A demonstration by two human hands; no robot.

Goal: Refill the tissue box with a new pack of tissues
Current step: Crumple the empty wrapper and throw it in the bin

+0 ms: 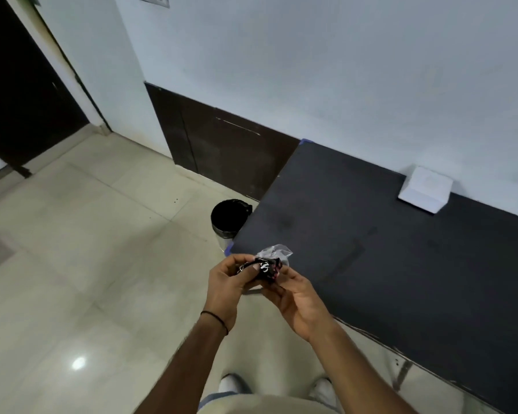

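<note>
Both hands, left hand (231,279) and right hand (293,297), grasp a crumpled wrapper (269,265) with their fingers, near the surface (401,264) corner. The white tissue box (425,188) stands well apart by the wall.

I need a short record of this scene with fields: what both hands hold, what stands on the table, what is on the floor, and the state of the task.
hands: left hand and right hand both grip a crumpled plastic wrapper, dark print with a clear part
table: black table, a white box at its far edge against the wall
floor: round bin with black liner, beside the table's corner
task state: wrapper looks empty and bunched; whether the box is already refilled cannot be told
likely next: wrapper probably goes to the bin
</note>
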